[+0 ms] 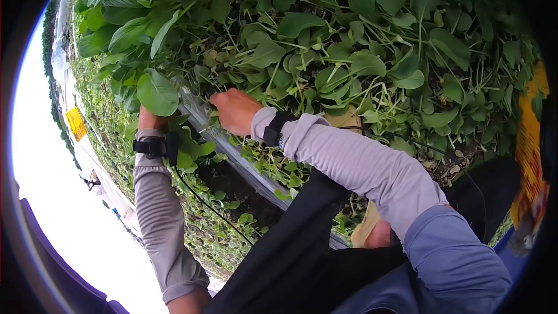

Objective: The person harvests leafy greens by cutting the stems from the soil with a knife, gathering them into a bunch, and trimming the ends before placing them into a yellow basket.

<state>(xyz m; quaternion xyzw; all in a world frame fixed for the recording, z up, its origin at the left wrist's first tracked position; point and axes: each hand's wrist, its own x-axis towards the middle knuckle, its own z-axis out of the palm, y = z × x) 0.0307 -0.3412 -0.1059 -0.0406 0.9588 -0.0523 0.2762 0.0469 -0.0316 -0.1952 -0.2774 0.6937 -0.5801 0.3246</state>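
Blue sleeve [456, 253], broad leaf [157, 93] beyond.
Leaf partly hides my nearer left hand [149, 120]; right hand [235, 111] curls apart; I can't tell grips.

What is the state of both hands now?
Left hand: partly behind a leaf; cannot tell.
Right hand: looks curled; whether it holds anything, cannot tell.

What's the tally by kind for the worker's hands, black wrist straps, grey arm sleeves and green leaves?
Hands: 2, left hand partly behind a leaf and right hand
Black wrist straps: 2, left strap and right strap
Grey sleeves: 2, left sleeve and right sleeve
Green leaves: too many to count
Total, leaves excluded: 6
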